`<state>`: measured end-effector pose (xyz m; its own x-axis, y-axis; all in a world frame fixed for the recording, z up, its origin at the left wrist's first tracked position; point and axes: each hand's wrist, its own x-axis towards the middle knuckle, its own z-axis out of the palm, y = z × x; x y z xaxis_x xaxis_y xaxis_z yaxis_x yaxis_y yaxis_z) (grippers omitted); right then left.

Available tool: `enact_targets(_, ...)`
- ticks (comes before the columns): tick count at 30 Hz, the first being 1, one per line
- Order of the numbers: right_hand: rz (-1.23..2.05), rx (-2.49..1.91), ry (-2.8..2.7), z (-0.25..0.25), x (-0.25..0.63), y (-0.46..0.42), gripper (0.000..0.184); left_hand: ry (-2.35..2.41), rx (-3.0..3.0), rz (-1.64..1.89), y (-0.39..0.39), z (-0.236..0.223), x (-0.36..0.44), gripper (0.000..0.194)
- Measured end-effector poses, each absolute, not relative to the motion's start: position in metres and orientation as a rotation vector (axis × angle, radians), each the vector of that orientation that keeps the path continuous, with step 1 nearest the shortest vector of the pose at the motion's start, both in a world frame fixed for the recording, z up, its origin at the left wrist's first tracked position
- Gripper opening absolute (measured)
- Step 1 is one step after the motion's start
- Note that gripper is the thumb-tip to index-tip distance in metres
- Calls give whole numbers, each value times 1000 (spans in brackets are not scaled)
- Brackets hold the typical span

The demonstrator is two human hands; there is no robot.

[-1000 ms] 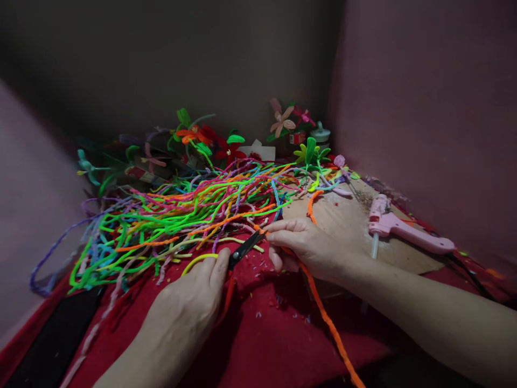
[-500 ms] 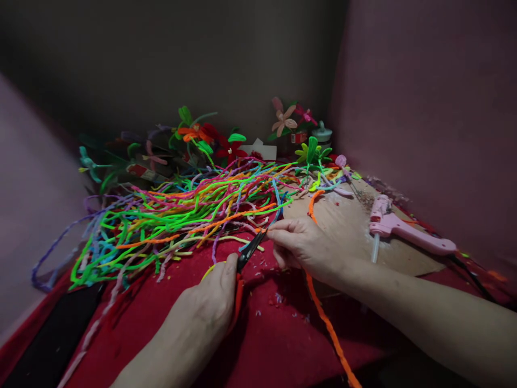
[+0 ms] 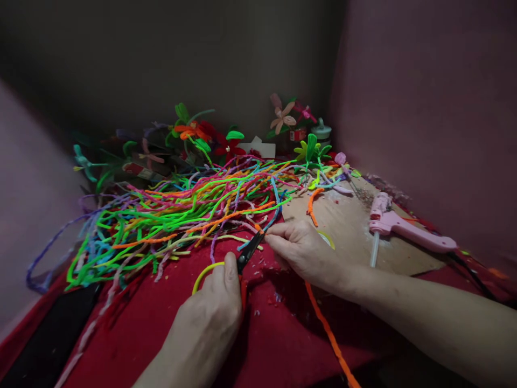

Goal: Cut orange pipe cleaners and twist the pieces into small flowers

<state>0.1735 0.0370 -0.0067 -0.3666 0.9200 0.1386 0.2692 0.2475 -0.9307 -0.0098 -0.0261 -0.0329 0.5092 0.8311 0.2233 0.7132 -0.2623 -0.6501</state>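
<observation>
Since the earlier frame, the left hand (image 3: 214, 310) shifts rightward with the scissors (image 3: 249, 252) it grips.

On the red cloth (image 3: 274, 345) sprawls a heap of fuzzy stems (image 3: 189, 207); the right hand (image 3: 299, 245) pinches an orange stem (image 3: 328, 330) at the blade tips, its lower length trailing. Rightward lies a pink glue gun (image 3: 416, 231). Behind, a red-and-white label (image 3: 139, 171) is too small to read.
</observation>
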Motion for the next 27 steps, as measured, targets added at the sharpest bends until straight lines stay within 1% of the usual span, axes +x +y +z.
enact_targets(6, 1091, -1115, -1838, -11, 172, 37, 32, -1172, -2082, 218, -31, -33, -10, 48)
enact_targets(13, 1056, -1117, -1833, -9, 171, 36, 31, -1275, -2029, 156, -25, -39, -5, 39)
enact_targets(17, 1057, -1127, -1848, -11, 171, 36, 30, -1210, -2013, 151, -24, -31, -3, 35)
enact_targets(21, 1075, -1120, -1860, -12, 172, 38, 29, -1212, -2051, 154, -24, -24, -6, 33)
enact_targets(27, 1037, -1184, -1878, -9, 173, 42, 31, -1275, -2209, 151, -20, -29, -11, 34)
